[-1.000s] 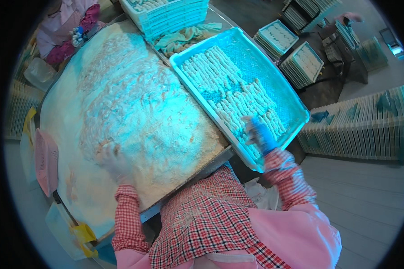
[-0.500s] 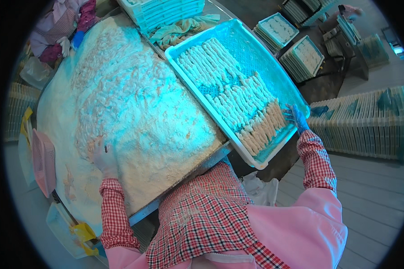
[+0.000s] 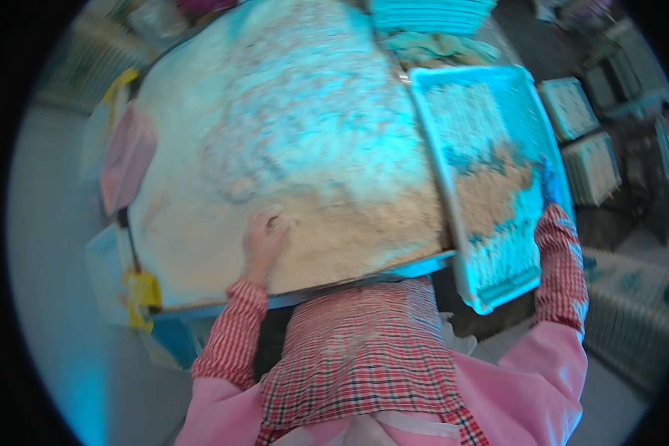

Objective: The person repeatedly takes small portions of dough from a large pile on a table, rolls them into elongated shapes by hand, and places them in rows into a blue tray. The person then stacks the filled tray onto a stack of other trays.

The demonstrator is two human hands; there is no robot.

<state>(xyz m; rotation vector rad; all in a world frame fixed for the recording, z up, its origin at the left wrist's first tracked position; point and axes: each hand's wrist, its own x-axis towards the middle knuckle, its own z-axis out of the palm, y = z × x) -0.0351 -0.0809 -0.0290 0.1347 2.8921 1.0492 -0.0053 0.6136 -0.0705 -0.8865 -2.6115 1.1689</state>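
Observation:
My left hand [image 3: 264,236] is over the pale, floury heap [image 3: 334,215] on the table, near its front edge. Its fingers look bent, with a small dark spot between them, but blur hides whether they hold anything. At the right side of a light-blue tray [image 3: 440,160], my right hand [image 3: 548,186] in a blue glove is beside the inner wall. Motion smears its fingers. Rows of coated, stick-shaped pieces [image 3: 468,111] lie in the tray. The middle rows look browner in the light, and another row lies towards the near end.
Stacked blue trays [image 3: 432,16] and a crumpled cloth [image 3: 438,48] lie beyond the tray. A pink basket [image 3: 128,160] stands at the table's left edge. Filled trays [image 3: 591,167] are stacked to the right. A yellow-handled item [image 3: 143,290] is by the front left corner.
The view has swung, so the table and tray sit further right and turned. The co-worker's hands at the far left have left the picture. My right hand stays at the tray's right side.

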